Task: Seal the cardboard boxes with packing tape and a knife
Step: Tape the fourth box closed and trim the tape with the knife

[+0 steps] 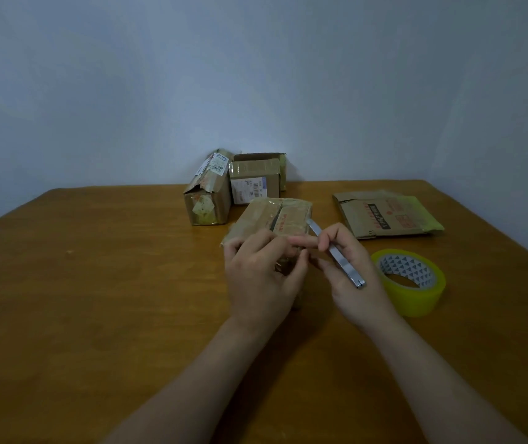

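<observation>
A small cardboard box (pixel 275 216) with red print and a slit along its top lies on the wooden table (pixel 96 283) in front of me. My left hand (pixel 259 277) rests over its near end with fingers curled; what it grips is hidden. My right hand (pixel 349 277) holds a slim metal knife (pixel 336 254), its blade pointing toward the box. A roll of yellowish packing tape (pixel 411 282) lies flat just right of my right hand.
Two taped cardboard boxes (pixel 206 193) (pixel 256 177) stand at the back near the blue-grey wall. A flattened cardboard box (pixel 384 214) with red and black print lies at the back right. The table's right edge runs close behind the tape roll.
</observation>
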